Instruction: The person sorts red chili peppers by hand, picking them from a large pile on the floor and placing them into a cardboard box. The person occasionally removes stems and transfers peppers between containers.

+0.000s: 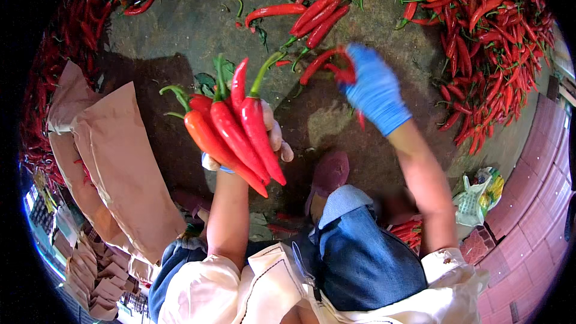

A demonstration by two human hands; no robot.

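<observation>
Several red chili peppers (238,126) with green stems lie bunched in my left hand (274,135), which wears a pale glove and is mostly hidden under them. One pepper of the bunch is more orange. My right hand (373,85), in a blue knitted glove, is blurred; its fingers are closed around a few red chilies (321,63) just above the floor. Beyond it, a small group of loose chilies (315,13) rests on the floor with stems and leaf scraps.
A big heap of red chilies (486,49) spreads at the right, another (72,36) at the far left. An opened brown paper bag (121,166) stands left of my left arm. A printed plastic bag (477,198) lies at the right, beside pinkish tiles (535,198).
</observation>
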